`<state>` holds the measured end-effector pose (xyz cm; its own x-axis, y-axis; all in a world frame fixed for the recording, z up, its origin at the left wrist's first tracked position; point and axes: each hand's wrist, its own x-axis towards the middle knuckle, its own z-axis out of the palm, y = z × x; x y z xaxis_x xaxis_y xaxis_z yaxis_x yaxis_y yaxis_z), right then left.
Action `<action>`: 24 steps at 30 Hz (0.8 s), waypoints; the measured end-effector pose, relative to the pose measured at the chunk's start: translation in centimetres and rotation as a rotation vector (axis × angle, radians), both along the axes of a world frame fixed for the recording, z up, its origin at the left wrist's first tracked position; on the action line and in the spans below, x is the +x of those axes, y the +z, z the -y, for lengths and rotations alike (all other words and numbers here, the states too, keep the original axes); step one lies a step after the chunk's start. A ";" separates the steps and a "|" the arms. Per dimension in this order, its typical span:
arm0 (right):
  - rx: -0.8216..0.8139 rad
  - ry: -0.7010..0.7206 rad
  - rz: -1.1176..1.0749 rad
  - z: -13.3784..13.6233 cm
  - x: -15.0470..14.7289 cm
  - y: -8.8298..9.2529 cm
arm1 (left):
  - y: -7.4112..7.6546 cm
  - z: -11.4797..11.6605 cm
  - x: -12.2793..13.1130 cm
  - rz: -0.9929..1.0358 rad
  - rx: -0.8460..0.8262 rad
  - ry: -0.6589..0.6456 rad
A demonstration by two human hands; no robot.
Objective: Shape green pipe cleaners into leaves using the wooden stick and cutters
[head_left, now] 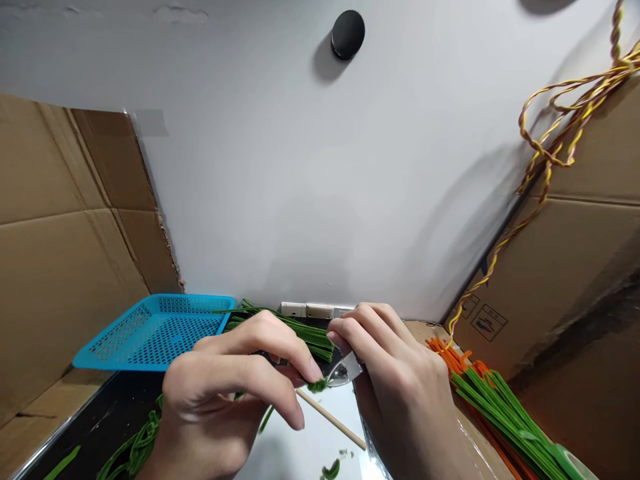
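Note:
My left hand [225, 390] is closed in a pinch on a short fuzzy green pipe cleaner piece [317, 385]. Close against it, my right hand [400, 377] grips a small shiny metal tool [346, 369] that looks like nail clippers; its jaws meet the piece's end, and the fingers hide its handle. Below both hands, a thin wooden stick [333, 420] lies slanted on a white board [300, 453]. Green trimmings [331, 470] are scattered on the board. Behind the hands lies a bundle of green pipe cleaners [313, 337].
A blue perforated basket [150, 360] stands at left, with curled green pipe cleaners [137, 447] in front. Orange stems [450, 357] and more green stems [510, 413] lie at right. Cardboard walls [65, 220] flank the space. Twisted yellow wire [547, 160] hangs at upper right.

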<state>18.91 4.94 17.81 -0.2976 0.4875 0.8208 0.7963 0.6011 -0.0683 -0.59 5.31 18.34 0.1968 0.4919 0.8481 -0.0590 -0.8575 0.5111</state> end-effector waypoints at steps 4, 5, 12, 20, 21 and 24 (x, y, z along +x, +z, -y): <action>-0.004 -0.004 0.010 0.1 0.0 0.1 | 0.3 0.2 0.2 0.015 -0.016 -0.002; -0.005 -0.006 0.012 0.1 -0.1 0.0 | 0.4 0.2 0.2 0.014 -0.017 0.000; -0.025 -0.001 0.019 0.2 -0.1 0.0 | 0.5 0.1 0.1 0.001 -0.004 0.001; -0.023 0.010 -0.090 0.0 -0.3 -0.1 | 0.4 0.1 0.2 0.028 -0.022 0.019; -0.046 0.011 -0.122 0.0 -0.2 -0.1 | 0.3 0.1 0.1 0.035 -0.034 0.036; -0.157 0.030 -0.219 0.4 0.1 -0.1 | 0.0 0.2 -0.1 0.084 -0.115 0.103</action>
<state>19.01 4.57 17.75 -0.1371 0.6073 0.7826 0.7344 0.5925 -0.3311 -0.71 5.13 18.32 0.0713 0.6003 0.7966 -0.0203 -0.7976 0.6029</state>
